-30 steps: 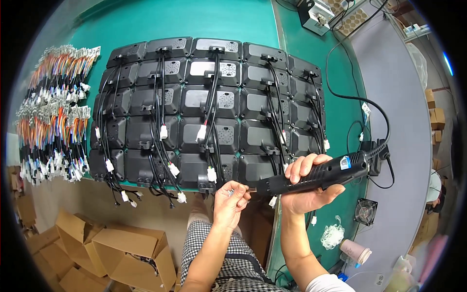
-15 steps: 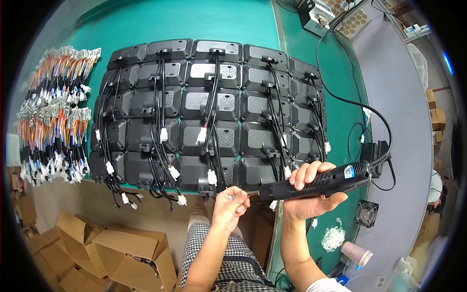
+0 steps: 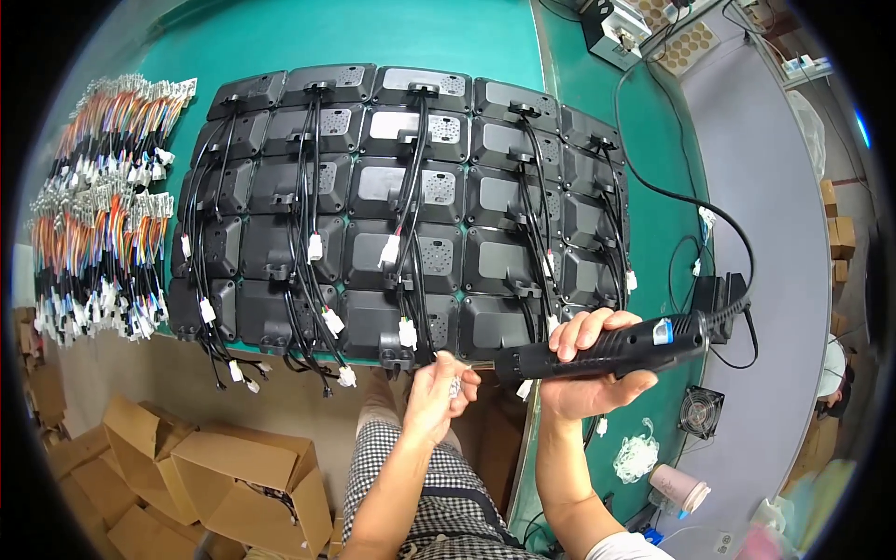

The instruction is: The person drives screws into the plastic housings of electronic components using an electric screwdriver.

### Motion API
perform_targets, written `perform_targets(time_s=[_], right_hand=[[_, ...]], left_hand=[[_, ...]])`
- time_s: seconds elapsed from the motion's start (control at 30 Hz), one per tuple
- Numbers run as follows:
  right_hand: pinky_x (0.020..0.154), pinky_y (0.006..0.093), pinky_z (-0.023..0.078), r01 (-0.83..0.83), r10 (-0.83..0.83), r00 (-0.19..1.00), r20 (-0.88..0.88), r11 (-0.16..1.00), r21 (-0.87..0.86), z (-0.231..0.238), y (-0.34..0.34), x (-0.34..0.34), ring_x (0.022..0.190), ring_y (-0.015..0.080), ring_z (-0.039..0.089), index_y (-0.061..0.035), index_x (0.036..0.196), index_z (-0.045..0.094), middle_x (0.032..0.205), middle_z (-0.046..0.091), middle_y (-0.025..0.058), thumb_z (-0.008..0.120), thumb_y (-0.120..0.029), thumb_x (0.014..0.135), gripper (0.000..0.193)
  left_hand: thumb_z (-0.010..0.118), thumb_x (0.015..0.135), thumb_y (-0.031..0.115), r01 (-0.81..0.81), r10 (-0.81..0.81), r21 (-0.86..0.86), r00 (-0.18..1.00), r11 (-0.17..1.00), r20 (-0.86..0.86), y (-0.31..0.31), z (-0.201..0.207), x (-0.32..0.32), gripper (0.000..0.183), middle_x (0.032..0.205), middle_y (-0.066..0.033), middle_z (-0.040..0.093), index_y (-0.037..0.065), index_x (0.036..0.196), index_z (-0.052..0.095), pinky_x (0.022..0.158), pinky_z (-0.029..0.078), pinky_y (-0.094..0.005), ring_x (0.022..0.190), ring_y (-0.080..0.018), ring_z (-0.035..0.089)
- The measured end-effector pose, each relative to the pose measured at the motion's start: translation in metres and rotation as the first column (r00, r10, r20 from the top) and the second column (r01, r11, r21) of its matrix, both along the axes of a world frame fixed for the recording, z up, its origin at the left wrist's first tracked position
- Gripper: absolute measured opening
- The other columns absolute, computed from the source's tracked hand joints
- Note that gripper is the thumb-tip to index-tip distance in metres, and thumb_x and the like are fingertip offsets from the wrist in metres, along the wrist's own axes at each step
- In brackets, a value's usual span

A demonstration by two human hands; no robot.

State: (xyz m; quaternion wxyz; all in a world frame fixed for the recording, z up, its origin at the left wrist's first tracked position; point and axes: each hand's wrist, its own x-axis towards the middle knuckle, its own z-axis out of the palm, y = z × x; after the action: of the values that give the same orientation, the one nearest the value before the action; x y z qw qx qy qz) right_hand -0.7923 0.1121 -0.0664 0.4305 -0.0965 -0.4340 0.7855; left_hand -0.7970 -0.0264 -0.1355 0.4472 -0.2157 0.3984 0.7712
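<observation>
My right hand (image 3: pixel 586 373) is wrapped around a black electric screwdriver (image 3: pixel 644 349), held level with its nose to the left and its cord leaving the rear. Close to that nose, my left hand (image 3: pixel 442 396) is closed, thumb and index finger together. Small silvery screws (image 3: pixel 455 386), too tiny to count, show between its curled fingers. Just beyond both hands lie rows of black plastic housings (image 3: pixel 401 245), backs up. Black cables (image 3: pixel 411 177) with white connectors (image 3: pixel 390 249) run over them, some hanging past the table's near edge.
Bundles of coloured wires (image 3: pixel 107 215) lie at the left. Open cardboard boxes (image 3: pixel 243 467) stand below the table. Along the right are a black cord (image 3: pixel 686 198), a small fan (image 3: pixel 701 412), a pale tangle of strips (image 3: pixel 637 455) and a pink cup (image 3: pixel 679 488).
My left hand has turned, its fingertips shifting up and slightly left from the screwdriver's tip, so more of the screws shows. The right hand keeps its hold; the view has shifted slightly.
</observation>
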Motion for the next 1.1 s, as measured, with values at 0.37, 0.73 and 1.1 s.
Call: perform_targets(time_s=[0.37, 0.73, 1.1], right_hand=[[0.047, 0.0268, 0.042, -0.025, -0.012, 0.991, 0.134, 0.963, 0.267, -0.041, -0.025, -0.002, 0.051, 0.0157, 0.046, -0.0050, 0.092, 0.036, 0.069, 0.046, 0.0066, 0.061, -0.062, 0.064, 0.068], [0.051, 0.0299, 0.044, -0.175, 0.169, 0.984, 0.046, 0.945, 0.277, -0.057, -0.042, 0.015, 0.053, 0.0180, 0.048, -0.0037, 0.092, 0.038, 0.071, 0.049, 0.0101, 0.069, -0.051, 0.059, 0.065], [0.048, 0.0287, 0.043, -0.112, 0.098, 0.990, 0.098, 0.983, 0.147, -0.048, -0.037, -0.006, 0.052, 0.0194, 0.049, -0.0051, 0.089, 0.039, 0.067, 0.048, 0.0093, 0.070, -0.051, 0.061, 0.062]], left_hand=[[0.047, 0.088, 0.023, -0.331, 0.298, 0.165, 0.935, 0.929, 0.193, 0.054, -0.020, 0.048, 0.017, 0.074, 0.0027, 0.050, 0.007, 0.093, 0.052, 0.048, 0.033, -0.0155, 0.056, -0.0036, 0.042], [0.049, 0.077, 0.010, -0.764, 0.308, 0.639, 0.630, 0.086, 0.713, 0.077, -0.038, 0.053, 0.013, 0.091, -0.0015, 0.050, 0.008, 0.089, 0.046, 0.076, 0.039, -0.0254, 0.079, -0.0086, 0.048], [0.047, 0.086, 0.012, -0.386, 0.374, 0.179, 0.922, 0.905, 0.099, 0.060, -0.019, 0.044, 0.010, 0.090, -0.0011, 0.054, 0.004, 0.091, 0.049, 0.073, 0.042, -0.0228, 0.083, -0.0091, 0.051]])
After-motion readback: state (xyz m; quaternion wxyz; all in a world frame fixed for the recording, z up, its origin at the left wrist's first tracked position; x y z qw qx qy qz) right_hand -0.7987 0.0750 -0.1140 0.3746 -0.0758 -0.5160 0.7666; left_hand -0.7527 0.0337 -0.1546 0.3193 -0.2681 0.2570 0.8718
